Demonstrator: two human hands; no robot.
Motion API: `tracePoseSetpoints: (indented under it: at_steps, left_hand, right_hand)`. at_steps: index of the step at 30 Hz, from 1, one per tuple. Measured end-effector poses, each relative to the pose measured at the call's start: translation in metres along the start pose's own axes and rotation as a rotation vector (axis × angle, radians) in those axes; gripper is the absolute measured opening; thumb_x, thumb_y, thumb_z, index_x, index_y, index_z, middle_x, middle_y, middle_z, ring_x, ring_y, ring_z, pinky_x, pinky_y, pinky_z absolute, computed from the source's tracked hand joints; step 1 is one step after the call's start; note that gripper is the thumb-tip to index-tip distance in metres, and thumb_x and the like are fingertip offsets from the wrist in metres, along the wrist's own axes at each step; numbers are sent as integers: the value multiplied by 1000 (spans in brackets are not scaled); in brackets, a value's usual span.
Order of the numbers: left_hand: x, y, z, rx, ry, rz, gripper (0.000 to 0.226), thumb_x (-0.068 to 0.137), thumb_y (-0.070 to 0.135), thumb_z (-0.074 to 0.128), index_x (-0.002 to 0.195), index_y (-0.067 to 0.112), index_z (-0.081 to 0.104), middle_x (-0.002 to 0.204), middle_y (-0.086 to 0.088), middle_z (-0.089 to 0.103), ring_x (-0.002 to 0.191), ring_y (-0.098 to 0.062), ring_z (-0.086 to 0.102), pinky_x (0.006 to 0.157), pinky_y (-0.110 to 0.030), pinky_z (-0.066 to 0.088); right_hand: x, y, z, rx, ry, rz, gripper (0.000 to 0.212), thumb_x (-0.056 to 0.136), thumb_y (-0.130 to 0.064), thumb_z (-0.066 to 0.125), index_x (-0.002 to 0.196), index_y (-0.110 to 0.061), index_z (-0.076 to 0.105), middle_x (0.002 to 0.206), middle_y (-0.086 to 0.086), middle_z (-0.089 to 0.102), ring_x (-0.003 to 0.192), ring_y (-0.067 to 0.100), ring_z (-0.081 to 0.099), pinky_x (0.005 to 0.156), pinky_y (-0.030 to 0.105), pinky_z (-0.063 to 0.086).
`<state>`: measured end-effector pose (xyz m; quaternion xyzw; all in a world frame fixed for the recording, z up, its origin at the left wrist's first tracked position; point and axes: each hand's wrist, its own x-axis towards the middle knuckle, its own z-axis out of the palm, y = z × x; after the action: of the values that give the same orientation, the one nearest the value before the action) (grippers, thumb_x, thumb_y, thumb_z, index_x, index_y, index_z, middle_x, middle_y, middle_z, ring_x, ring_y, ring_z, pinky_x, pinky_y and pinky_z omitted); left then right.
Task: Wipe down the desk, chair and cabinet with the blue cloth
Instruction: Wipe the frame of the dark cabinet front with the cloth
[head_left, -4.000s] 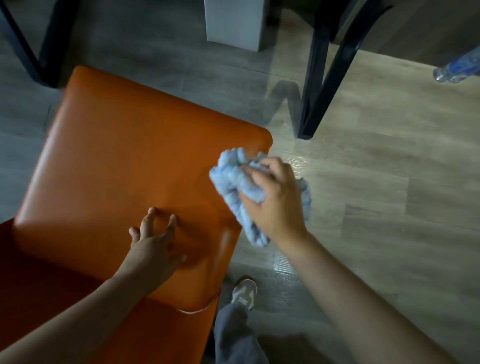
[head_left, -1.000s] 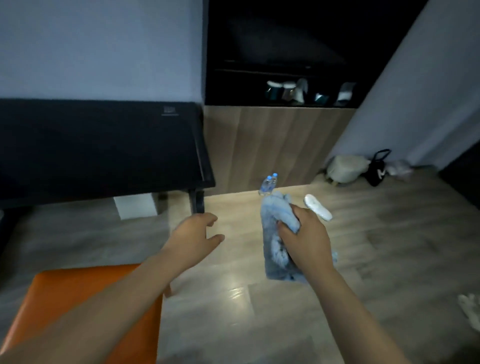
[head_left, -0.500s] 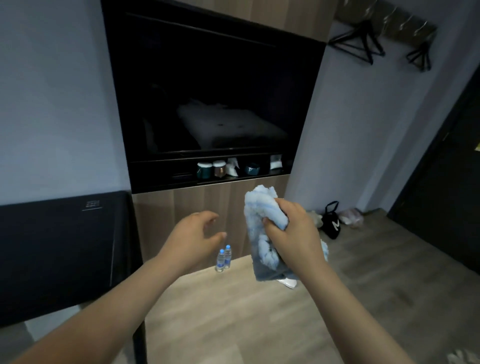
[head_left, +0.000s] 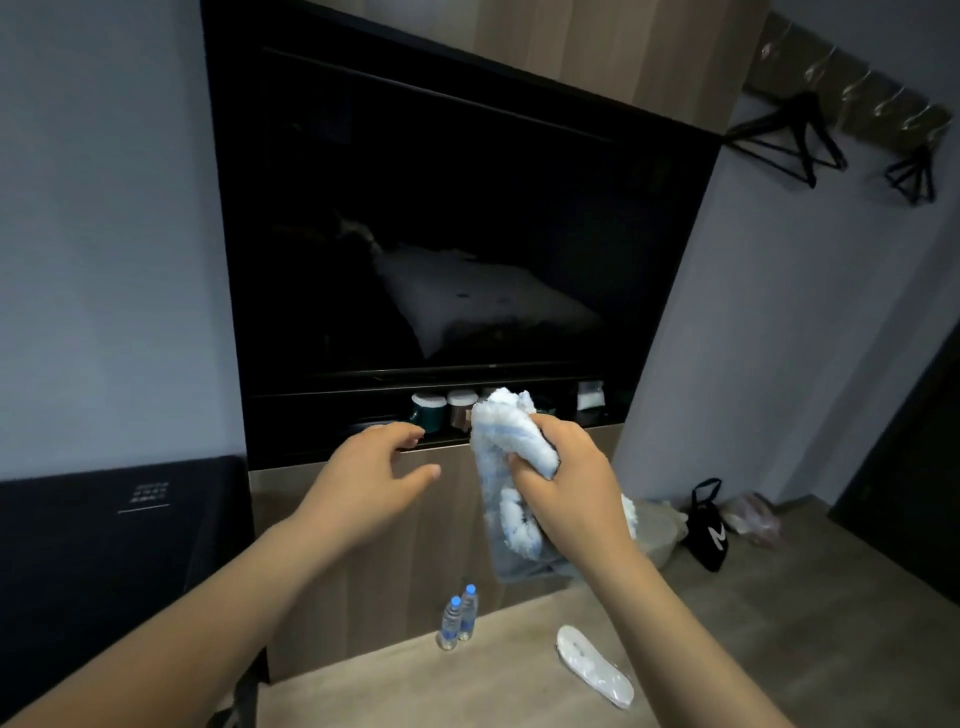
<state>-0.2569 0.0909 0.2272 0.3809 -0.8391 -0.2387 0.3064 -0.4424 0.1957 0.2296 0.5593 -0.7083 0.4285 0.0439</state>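
My right hand (head_left: 563, 480) grips the bunched blue cloth (head_left: 506, 441), held up in front of the wooden cabinet (head_left: 332, 571). The cloth hangs down below my fist. My left hand (head_left: 363, 480) is open with fingers spread, just left of the cloth, holding nothing. The cabinet's dark shelf (head_left: 311, 421) runs behind both hands at fingertip height. The black desk (head_left: 104, 530) stands at the left edge. The chair is out of view.
A large black TV screen (head_left: 441, 223) fills the wall above the shelf. Small jars (head_left: 428, 410) sit on the shelf. Two water bottles (head_left: 460, 616) and a white slipper (head_left: 595, 665) lie on the floor. Bags (head_left: 709, 530) rest at the right wall; hangers (head_left: 795, 135) hang above.
My view has risen from the orange chair seat to the cabinet and TV. Both hands came up and closer to the cabinet shelf, the cloth still in my right hand.
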Motion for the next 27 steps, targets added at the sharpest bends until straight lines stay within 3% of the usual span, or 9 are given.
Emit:
tracePoseSetpoints:
  at_steps: [8, 11, 13, 16, 20, 23, 27]
  left_hand:
    - [94, -129, -46, 10, 28, -211, 53, 87, 39, 65, 135, 25, 50, 132, 10, 53, 118, -8, 53, 98, -26, 46]
    - [107, -179, -52, 37, 26, -304, 53, 86, 41, 65, 134, 26, 50, 131, 10, 54, 117, -6, 53, 97, -25, 45]
    - [113, -211, -54, 75, 25, -376, 55, 86, 41, 65, 135, 24, 50, 132, 8, 54, 118, -8, 53, 97, -23, 43]
    - [121, -251, -51, 79, 39, -507, 55, 85, 40, 66, 136, 23, 50, 133, 6, 54, 118, -8, 53, 99, -24, 43]
    - [135, -295, -33, 58, 67, -687, 54, 85, 38, 67, 134, 21, 52, 128, 4, 58, 113, -9, 56, 98, -26, 46]
    - [151, -322, -15, 54, 83, -807, 53, 84, 37, 69, 132, 22, 54, 124, 4, 60, 107, -9, 57, 95, -26, 48]
    - [173, -351, 12, 0, 121, -945, 45, 84, 34, 68, 126, 22, 57, 115, 7, 62, 105, -8, 58, 96, -31, 49]
  right_hand:
    - [123, -11, 149, 34, -168, -34, 32, 80, -20, 57, 110, -30, 63, 102, -13, 59, 96, 8, 52, 79, 27, 45]
    - [153, -10, 207, 59, -284, -72, 22, 79, -17, 56, 96, -30, 62, 92, -11, 58, 88, 8, 52, 71, 25, 44]
    - [171, -3, 250, 61, -371, -120, 26, 79, -19, 53, 98, -33, 62, 90, -13, 56, 87, 8, 52, 68, 21, 41]
    - [196, 16, 314, 48, -533, -186, 42, 82, -20, 48, 117, -37, 63, 102, -10, 57, 103, 15, 52, 77, 24, 41]
    - [231, 49, 391, -58, -698, -293, 52, 85, -19, 56, 133, -38, 56, 138, -3, 51, 128, 24, 42, 103, 31, 35]
    - [259, 73, 438, -74, -783, -285, 50, 86, -19, 57, 134, -34, 57, 140, 1, 50, 128, 27, 44, 104, 33, 33]
    - [282, 101, 494, -99, -918, -240, 55, 85, -32, 40, 139, -35, 49, 142, 1, 47, 124, 28, 46, 103, 35, 38]
